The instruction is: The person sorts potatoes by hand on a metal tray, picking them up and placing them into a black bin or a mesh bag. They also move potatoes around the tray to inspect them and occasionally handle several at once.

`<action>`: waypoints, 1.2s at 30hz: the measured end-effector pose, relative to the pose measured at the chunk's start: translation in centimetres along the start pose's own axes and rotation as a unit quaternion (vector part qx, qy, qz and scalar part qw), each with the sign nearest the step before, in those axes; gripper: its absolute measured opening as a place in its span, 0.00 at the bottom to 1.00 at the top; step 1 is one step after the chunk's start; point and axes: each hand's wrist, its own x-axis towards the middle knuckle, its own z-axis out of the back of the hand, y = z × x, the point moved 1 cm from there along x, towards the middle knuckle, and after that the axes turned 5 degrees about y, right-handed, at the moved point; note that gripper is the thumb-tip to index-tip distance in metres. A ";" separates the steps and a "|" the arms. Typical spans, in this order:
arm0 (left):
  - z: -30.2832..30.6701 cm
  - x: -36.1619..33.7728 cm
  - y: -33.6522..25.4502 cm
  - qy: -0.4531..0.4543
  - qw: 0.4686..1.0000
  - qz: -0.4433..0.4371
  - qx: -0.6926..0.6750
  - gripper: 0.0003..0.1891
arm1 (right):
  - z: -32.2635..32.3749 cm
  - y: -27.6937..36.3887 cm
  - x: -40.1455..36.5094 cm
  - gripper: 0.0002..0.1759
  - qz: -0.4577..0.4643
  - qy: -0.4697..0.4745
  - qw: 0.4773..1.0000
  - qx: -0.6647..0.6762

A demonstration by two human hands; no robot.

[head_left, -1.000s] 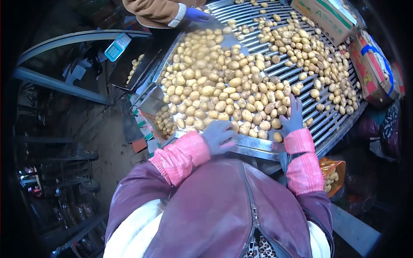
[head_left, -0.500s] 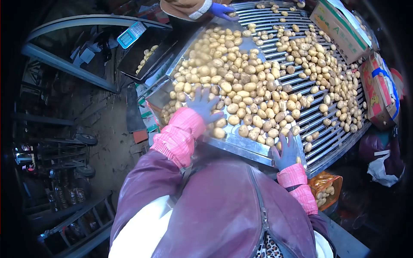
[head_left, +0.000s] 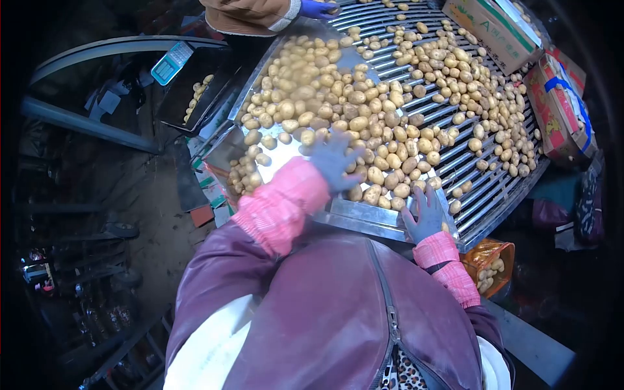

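Observation:
A broad heap of potatoes (head_left: 364, 123) covers the metal sorting tray (head_left: 367, 213) in front of me. My left hand (head_left: 333, 161), in a grey glove, lies on the near-left part of the heap with its fingers spread, slightly blurred. Bare metal shows to its left. At the tray's near-right corner my right hand (head_left: 426, 214), also gloved, rests against the edge potatoes with fingers apart. Neither hand grips a potato. Below my right wrist an orange bag (head_left: 489, 265) holds some potatoes.
Metal bars (head_left: 465, 195) carry more potatoes on the right. Cardboard boxes (head_left: 494, 32) stand along the far right edge. Another person's purple-gloved hand (head_left: 318, 9) is at the top. A scale with a blue display (head_left: 171, 63) stands at left, beside a dark tray (head_left: 195, 97).
My left hand has swept rightward across the tray, shifting potatoes and baring metal behind it. My right hand stays at the near-right corner. The view has shifted slightly.

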 end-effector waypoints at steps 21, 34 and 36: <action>4.1 3.3 15.6 -0.100 0.944 0.224 0.219 0.31 | 0.3 0.1 -0.3 0.37 -0.037 0.021 0.999 0.014; 1.7 0.5 11.5 0.170 0.966 0.138 0.134 0.38 | 1.1 0.7 0.0 0.40 -0.061 0.074 0.995 -0.009; 2.3 -1.4 11.3 0.192 0.961 0.117 0.159 0.37 | 1.5 1.1 0.7 0.41 -0.058 0.120 0.991 -0.030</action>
